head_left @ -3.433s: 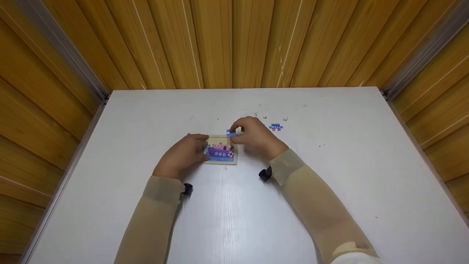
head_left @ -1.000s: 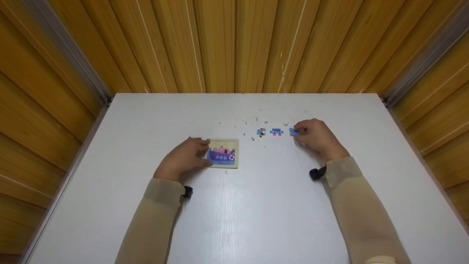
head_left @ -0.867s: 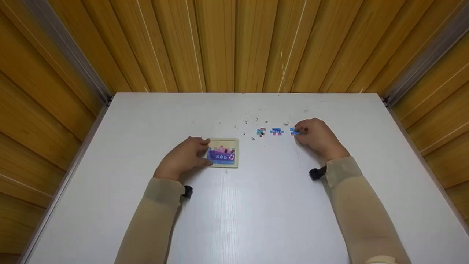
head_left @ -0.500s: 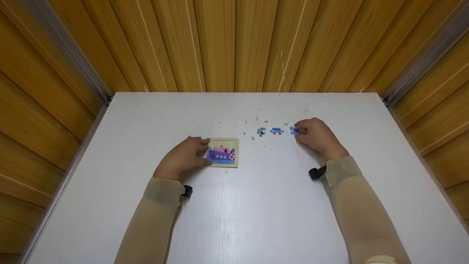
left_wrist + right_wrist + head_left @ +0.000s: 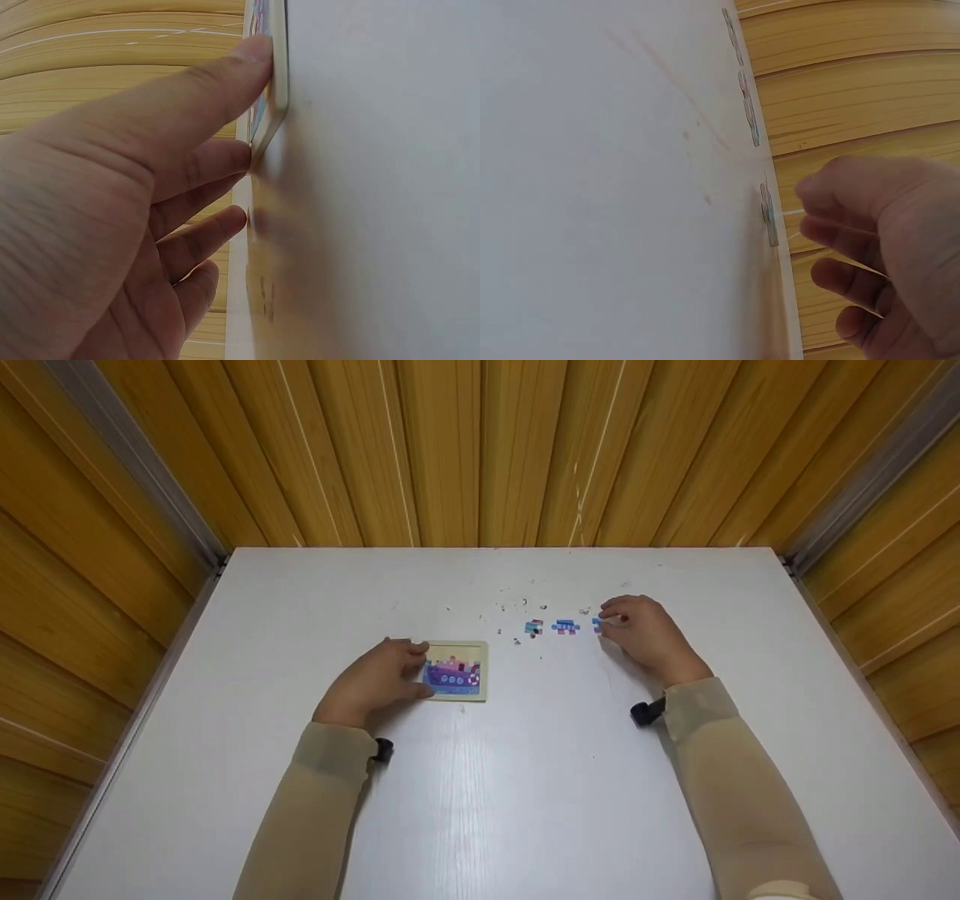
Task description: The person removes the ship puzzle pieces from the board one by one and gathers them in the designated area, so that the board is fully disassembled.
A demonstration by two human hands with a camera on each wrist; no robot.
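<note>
A small jigsaw puzzle frame [image 5: 484, 671] with a pale rim lies left of the table's middle. Its lower part shows a purple and pink ship picture [image 5: 453, 676]; bare board shows above. My left hand [image 5: 373, 679] grips the frame's left side, thumb [image 5: 251, 64] on the near edge and index finger at the far corner. My right hand [image 5: 649, 639] hovers at a blue puzzle piece [image 5: 597, 625], partly hidden behind the fingers in the head view. In the right wrist view, a gap separates the loosely curled fingers from that piece [image 5: 769, 215], which lies on the table.
Two more puzzle pieces lie in a row to the left of the right hand: a blue one [image 5: 565, 627] and a multicoloured one [image 5: 534, 627]. Small dark marks are scattered on the white table [image 5: 480, 795] around them. Wood-patterned walls [image 5: 517, 450] stand behind and at both sides.
My right hand has moved right from the frame, where it pinched a blue puzzle piece. Within the last half second its fingers have come off the rightmost piece. My left hand stays at the frame.
</note>
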